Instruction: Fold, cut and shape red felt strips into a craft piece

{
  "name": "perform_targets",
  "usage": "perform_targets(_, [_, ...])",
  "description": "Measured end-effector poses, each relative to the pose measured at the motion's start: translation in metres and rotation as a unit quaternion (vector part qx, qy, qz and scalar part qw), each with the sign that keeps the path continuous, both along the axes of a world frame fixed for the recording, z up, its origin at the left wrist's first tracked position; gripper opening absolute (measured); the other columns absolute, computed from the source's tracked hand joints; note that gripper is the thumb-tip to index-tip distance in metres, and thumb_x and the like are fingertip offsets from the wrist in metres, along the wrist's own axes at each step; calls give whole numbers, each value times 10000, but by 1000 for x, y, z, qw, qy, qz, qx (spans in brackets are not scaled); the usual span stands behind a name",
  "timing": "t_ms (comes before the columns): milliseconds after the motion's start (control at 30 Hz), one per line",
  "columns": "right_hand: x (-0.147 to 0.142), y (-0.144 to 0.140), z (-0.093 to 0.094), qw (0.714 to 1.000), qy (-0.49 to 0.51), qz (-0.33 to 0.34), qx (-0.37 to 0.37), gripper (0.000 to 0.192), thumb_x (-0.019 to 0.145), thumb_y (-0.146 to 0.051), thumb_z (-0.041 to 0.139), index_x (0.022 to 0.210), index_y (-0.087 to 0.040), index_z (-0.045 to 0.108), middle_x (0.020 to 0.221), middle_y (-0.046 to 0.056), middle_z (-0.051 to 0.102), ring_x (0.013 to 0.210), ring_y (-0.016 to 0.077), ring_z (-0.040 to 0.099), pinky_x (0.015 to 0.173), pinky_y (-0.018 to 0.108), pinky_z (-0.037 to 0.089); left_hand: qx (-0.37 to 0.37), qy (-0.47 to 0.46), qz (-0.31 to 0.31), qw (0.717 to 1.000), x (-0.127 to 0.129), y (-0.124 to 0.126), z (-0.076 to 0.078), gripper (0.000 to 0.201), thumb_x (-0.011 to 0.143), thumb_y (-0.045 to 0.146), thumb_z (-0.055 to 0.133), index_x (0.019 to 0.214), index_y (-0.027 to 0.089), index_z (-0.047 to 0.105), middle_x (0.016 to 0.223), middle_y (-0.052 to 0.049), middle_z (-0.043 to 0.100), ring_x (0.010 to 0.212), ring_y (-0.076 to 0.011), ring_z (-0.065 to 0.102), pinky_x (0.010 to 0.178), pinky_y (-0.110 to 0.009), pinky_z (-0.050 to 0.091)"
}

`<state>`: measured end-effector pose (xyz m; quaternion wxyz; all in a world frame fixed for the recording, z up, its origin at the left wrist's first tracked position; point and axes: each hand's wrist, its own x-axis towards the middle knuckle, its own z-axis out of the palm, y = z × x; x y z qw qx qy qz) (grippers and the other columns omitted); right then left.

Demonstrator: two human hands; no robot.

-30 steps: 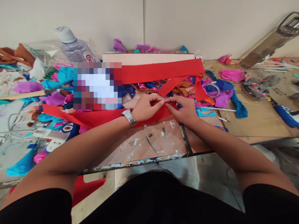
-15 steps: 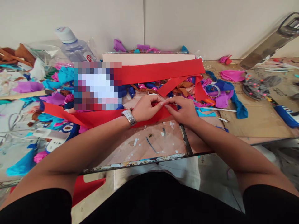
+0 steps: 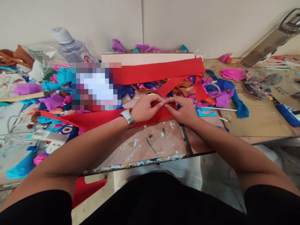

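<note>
A long red fabric strip (image 3: 98, 120) runs from the left across the table and under my hands. My left hand (image 3: 146, 109), with a metal watch at the wrist, pinches the strip's upper edge between thumb and forefinger. Right beside it my right hand (image 3: 182, 109) pinches the same edge, the fingertips of both hands nearly touching. Beyond my hands lies another wide red strip (image 3: 161, 71), in front of a pale board (image 3: 147, 58). A narrower red piece (image 3: 173, 85) hangs down from it toward my hands.
A clear bottle (image 3: 70, 47) stands at the back left and a grey bottle (image 3: 269, 40) leans at the back right. Coloured scraps are heaped around. A pin cushion (image 3: 254, 86) and a tape roll (image 3: 213, 90) lie to the right, near brown cardboard (image 3: 255, 122).
The left end of the red strip has dropped and shifted left. My hands keep their pinch in almost the same place; the view has shifted slightly.
</note>
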<state>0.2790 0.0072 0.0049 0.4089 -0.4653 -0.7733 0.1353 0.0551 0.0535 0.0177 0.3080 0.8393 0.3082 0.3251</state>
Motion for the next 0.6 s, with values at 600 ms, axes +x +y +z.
perform_targets(600, [-5,4,-5,998,34,30,-51,139,1030,-335,616,1015,-214,683,970,51,762,892,230,700,850,363,532,157,-4,30,987,0,-3,-15,285,1080,402,602,1059,208,810,1071,-77,840,964,-219,776,884,-344,551])
